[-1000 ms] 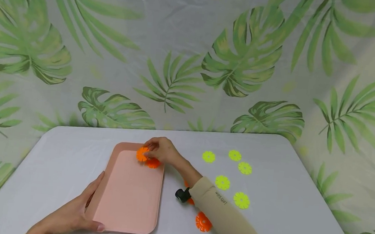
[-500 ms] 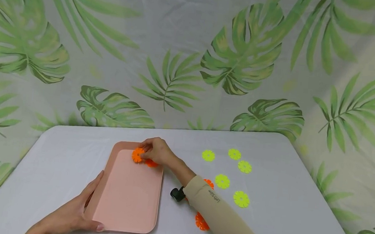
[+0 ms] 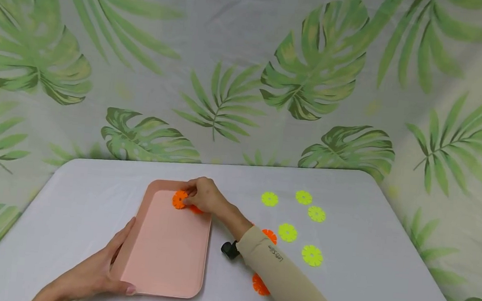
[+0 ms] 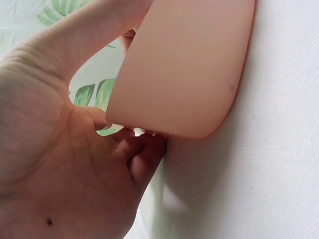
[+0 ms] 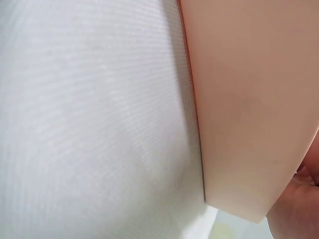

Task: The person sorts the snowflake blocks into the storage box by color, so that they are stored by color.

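The right hand (image 3: 204, 196) still pinches an orange disc (image 3: 179, 199), barely shifted, over the pink tray (image 3: 162, 258); the left hand (image 3: 92, 276) keeps gripping the tray's near corner.

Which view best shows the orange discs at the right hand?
The head view: two orange discs lie on the pink tray's far end under the right hand. Both wrist views show only tray, cloth and skin, no discs.

Two hands at a pink tray (image 3: 163, 253) on a white table (image 3: 340, 293).
We see the right hand (image 3: 204, 195) pinching an orange disc (image 3: 179, 199) at the tray's far right corner; the left hand (image 3: 92, 274) grips its near left corner. Five yellow-green discs (image 3: 287, 232) lie right of the tray.
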Tool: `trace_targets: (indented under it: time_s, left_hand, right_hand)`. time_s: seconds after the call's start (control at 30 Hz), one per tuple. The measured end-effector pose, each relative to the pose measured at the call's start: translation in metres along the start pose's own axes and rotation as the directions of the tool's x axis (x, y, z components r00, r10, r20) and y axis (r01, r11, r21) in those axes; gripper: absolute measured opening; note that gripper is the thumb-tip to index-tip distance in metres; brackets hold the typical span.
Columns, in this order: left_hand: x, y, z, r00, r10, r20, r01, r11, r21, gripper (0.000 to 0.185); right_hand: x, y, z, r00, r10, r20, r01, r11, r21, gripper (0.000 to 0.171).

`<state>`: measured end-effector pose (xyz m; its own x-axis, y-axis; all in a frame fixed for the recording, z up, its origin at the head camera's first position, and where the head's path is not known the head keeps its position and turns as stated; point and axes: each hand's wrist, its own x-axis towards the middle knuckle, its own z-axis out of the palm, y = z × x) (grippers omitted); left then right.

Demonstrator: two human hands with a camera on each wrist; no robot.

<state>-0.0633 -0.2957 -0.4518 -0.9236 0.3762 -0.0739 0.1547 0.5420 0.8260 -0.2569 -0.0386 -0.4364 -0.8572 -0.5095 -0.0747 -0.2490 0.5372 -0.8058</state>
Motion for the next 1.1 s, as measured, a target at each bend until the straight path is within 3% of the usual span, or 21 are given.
trace_targets:
  time_s: [0.23,0.53,0.73,0.9,1.1]
  left_hand:
    - [0.0,0.002,0.0,0.999,-0.031,0.034,0.033,0.998,-0.057,0.135]
    - [0.001,0.003,-0.001,0.999,-0.01,0.032,0.013,0.997,-0.072,0.135]
    - [0.001,0.001,-0.001,1.0,0.003,0.027,-0.001,0.997,-0.073,0.135]
    - [0.002,-0.001,0.0,1.0,0.009,0.013,-0.008,0.998,-0.07,0.136]
    - [0.0,0.001,-0.001,1.0,-0.024,0.019,0.025,0.998,-0.052,0.135]
  right_hand:
    - [-0.004,0.0,-0.003,0.999,-0.001,0.032,0.002,1.0,-0.028,0.043]
    - [-0.008,-0.002,-0.015,0.998,-0.026,0.061,0.024,0.999,0.026,0.044]
    - [-0.013,0.003,-0.027,0.998,-0.033,0.053,0.03,0.998,0.057,0.035]
    - [-0.023,0.009,-0.044,0.997,-0.077,0.028,0.075,0.993,0.086,0.032]
    - [-0.038,0.015,-0.064,0.99,-0.143,0.008,0.143,0.99,0.021,0.033]
